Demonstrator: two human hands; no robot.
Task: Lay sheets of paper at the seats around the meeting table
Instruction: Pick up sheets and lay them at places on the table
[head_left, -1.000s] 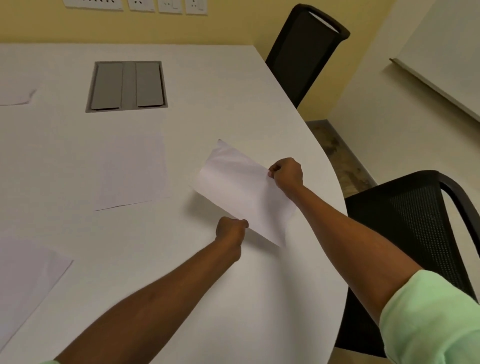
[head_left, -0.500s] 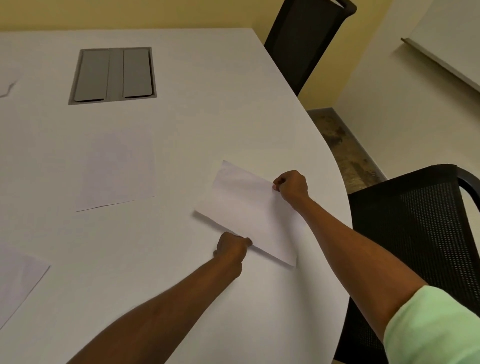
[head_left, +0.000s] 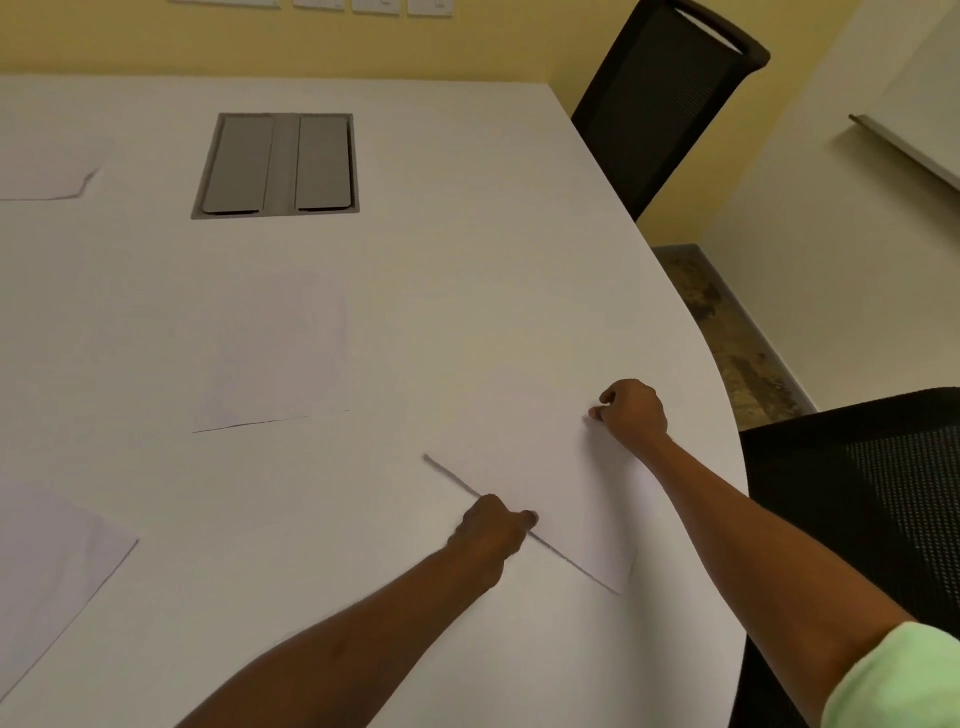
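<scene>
Yellow walls backed your table (head_left: 467, 260), where three sheets and a grey hatch (head_left: 278, 165) lay clear. Your left hand (head_left: 491, 530) and right hand (head_left: 635, 413) pinched the sheet (head_left: 545, 467) beside a chair (head_left: 883, 493).

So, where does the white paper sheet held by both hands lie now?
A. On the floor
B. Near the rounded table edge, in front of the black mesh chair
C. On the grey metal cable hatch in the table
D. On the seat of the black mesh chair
B: the white paper sheet, pinched by the left hand and right hand, lies flat by the white table's rounded edge, before the black mesh chair.
</scene>
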